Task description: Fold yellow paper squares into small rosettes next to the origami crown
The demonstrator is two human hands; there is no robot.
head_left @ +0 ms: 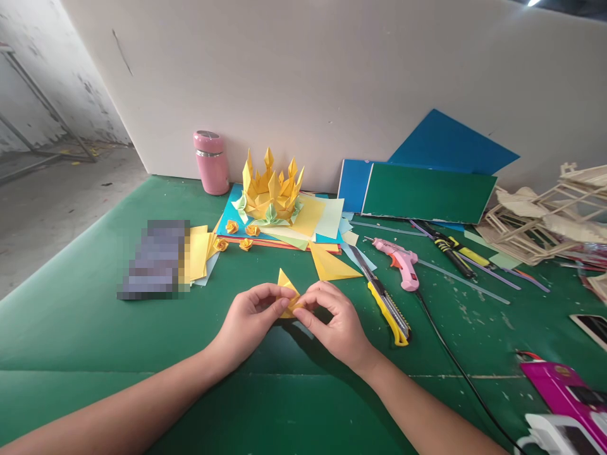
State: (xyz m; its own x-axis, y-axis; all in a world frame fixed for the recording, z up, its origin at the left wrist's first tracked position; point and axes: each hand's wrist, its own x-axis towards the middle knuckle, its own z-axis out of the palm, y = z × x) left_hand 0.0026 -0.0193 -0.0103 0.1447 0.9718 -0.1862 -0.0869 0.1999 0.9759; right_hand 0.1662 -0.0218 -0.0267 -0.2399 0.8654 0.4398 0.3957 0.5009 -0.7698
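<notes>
Between my hands is a small piece of folded yellow paper (pixel 283 281), its pointed tip upward. My left hand (pixel 256 316) pinches its left side with thumb and forefinger. From the right, my right hand (pixel 334 319) pinches the same piece, fingertips close to those of the left. The paper's lower part is partly hidden by my fingers. Just beyond my right hand lies a yellow paper triangle (pixel 332 264). Farther back stands a yellow folded-paper crown (pixel 272 196) with pale green leaf-like pieces. Several small folded yellow paper roses (pixel 245 244) lie in front of it.
To the right are a yellow utility knife (pixel 389 316), a pink glue gun (pixel 401 262) with a black cord, and a wooden stick model (pixel 535 221). A pink flask (pixel 211 164) stands at the back left. Yellow paper sheets (pixel 198 249) lie beside a blurred dark object (pixel 156 259).
</notes>
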